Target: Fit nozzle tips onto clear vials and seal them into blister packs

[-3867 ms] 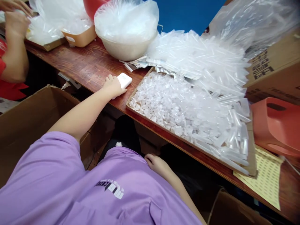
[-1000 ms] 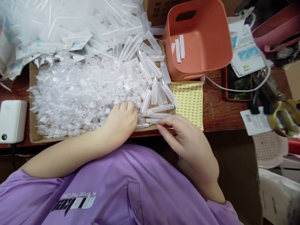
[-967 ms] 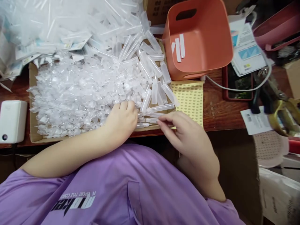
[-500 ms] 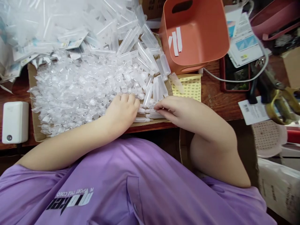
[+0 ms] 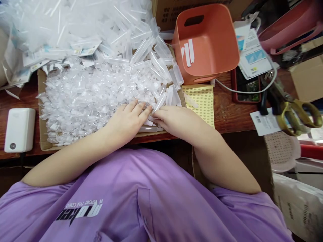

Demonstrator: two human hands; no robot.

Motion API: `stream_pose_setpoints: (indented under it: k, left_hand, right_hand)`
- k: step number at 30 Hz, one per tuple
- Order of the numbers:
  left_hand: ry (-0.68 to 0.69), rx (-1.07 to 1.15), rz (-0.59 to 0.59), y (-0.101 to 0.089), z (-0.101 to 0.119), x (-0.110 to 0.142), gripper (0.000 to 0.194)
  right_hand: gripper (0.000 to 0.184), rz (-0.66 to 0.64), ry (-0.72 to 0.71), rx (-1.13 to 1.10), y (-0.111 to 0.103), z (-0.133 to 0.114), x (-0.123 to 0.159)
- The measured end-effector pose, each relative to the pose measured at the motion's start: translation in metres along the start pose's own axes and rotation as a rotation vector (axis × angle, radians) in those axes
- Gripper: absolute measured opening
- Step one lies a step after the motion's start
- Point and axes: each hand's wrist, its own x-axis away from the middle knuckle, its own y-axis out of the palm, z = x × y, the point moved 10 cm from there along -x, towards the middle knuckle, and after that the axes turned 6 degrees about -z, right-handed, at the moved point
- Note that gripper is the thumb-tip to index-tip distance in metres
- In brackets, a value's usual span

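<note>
Our left hand point(image 5: 126, 119) lies flat, fingers spread, on the clear caps point(image 5: 83, 97) at the near edge of the cardboard tray point(image 5: 41, 141). Our right hand point(image 5: 176, 119) meets it there; whether it pinches a tube point(image 5: 159, 102) we cannot tell.

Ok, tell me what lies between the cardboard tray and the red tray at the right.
In the head view, between the cardboard tray and the red tray lies a yellow sticker sheet, then bare wooden table crossed by a white cable.
</note>
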Motion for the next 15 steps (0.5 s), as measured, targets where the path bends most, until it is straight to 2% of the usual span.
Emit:
stream_pose_setpoints:
  k: [3,6,8,10,12,15]
  left_hand:
    - [0.022,0.010,0.030,-0.003,0.005,0.006,0.044]
    - [0.057,0.135,-0.118,0.014,0.013,0.005,0.034]
    - [0.083,0.241,-0.226,0.028,0.020,-0.001,0.029]
    - [0.090,0.297,-0.273,0.032,0.025,-0.010,0.026]
    - [0.081,0.287,-0.316,0.033,0.028,-0.019,0.025]
    - [0.065,0.221,-0.391,0.031,0.036,-0.027,0.029]
  right_hand:
    - [0.022,-0.026,-0.010,0.018,0.005,-0.005,-0.008]
    - [0.021,-0.063,-0.019,0.010,0.005,-0.003,-0.012]
    - [0.020,-0.044,-0.026,-0.060,-0.002,0.004,-0.010]
    - [0.020,0.084,-0.018,-0.218,-0.017,0.016,-0.002]
    - [0.019,0.282,0.006,-0.461,-0.031,0.034,0.014]
    - [0.018,0.526,0.073,-0.870,-0.028,0.062,0.042]
